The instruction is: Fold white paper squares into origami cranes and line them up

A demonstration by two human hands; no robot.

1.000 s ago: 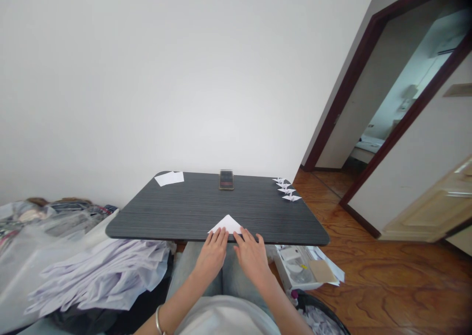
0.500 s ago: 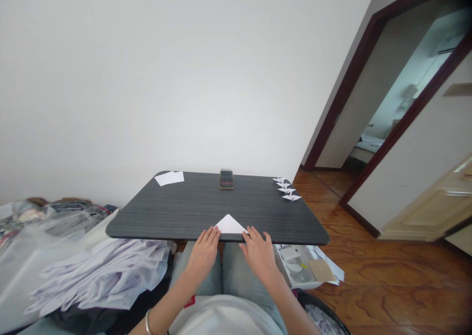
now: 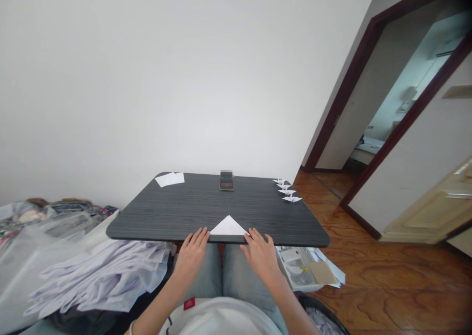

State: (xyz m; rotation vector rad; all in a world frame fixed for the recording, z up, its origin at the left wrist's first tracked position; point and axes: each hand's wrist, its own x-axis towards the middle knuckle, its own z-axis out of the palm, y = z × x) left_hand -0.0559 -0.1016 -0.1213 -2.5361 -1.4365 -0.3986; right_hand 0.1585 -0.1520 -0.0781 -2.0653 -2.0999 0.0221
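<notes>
- Grip released on both sides: the left hand (image 3: 191, 250) lies flat with fingers stretched, just beside the folded paper triangle (image 3: 228, 226).
- The right hand (image 3: 261, 252), flat too, touches the triangle's right corner.
- The triangle rests at the desk's (image 3: 177, 212) near edge; 4 paper cranes (image 3: 286, 189) sit far right.
</notes>
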